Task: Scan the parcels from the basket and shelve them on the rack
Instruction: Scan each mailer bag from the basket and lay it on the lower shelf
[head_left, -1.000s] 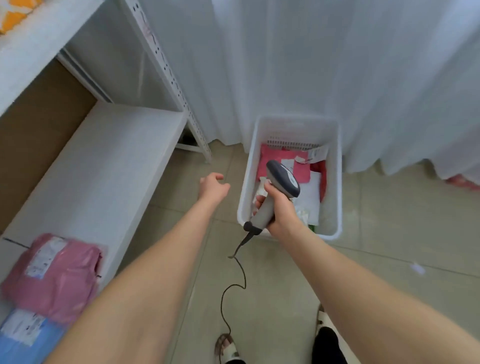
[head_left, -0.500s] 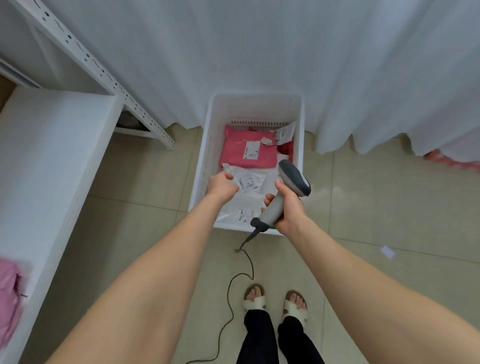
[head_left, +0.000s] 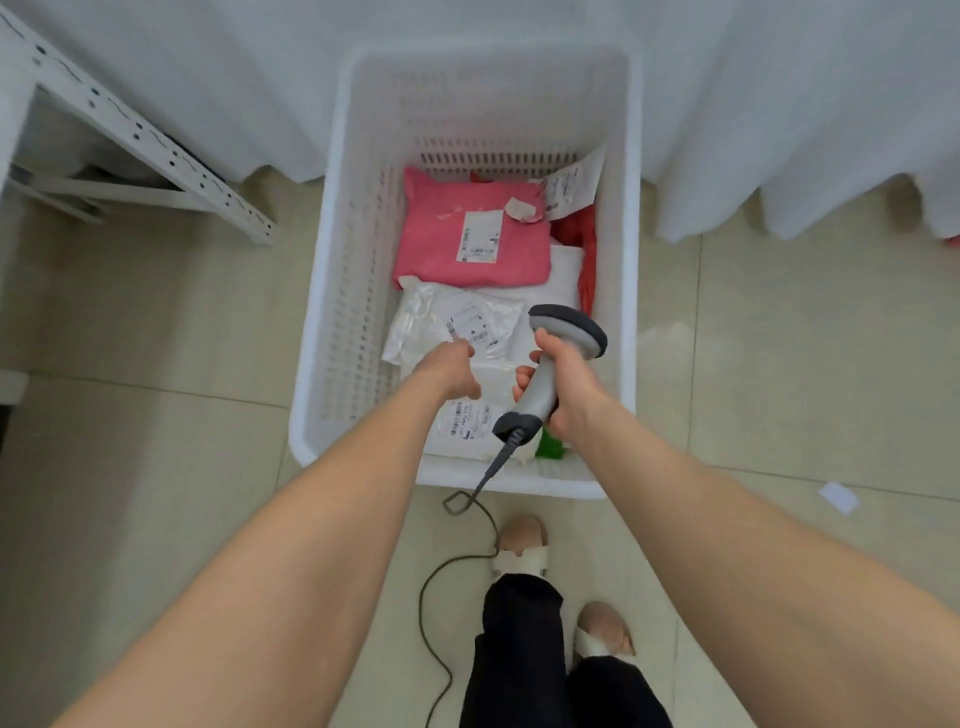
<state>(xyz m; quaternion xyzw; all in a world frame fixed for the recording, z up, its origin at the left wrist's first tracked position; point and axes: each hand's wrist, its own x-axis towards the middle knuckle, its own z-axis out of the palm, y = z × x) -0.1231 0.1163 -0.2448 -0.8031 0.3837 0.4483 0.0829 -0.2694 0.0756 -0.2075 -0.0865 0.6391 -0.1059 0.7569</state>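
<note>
The rack (head_left: 156, 150) shows at far left as a white perforated steel upright. The white slotted plastic basket (head_left: 332, 322) sits on beige floor tiles against a white curtain (head_left: 779, 104). In the basket a pink poly mailer (head_left: 467, 234) lies far, a crinkled clear-white parcel (head_left: 441, 322) is in the middle, and a flat white labelled parcel (head_left: 462, 421) lies near. Red plastic (head_left: 584, 244) is bunched against the right wall. The left hand (head_left: 447, 369) reaches in, fingers bent down onto the clear-white parcel; whether they grip it cannot be told. The right hand (head_left: 566, 379) is wrapped round the handle of the grey barcode scanner (head_left: 566, 332), whose cable (head_left: 441, 587) trails across the floor.
</note>
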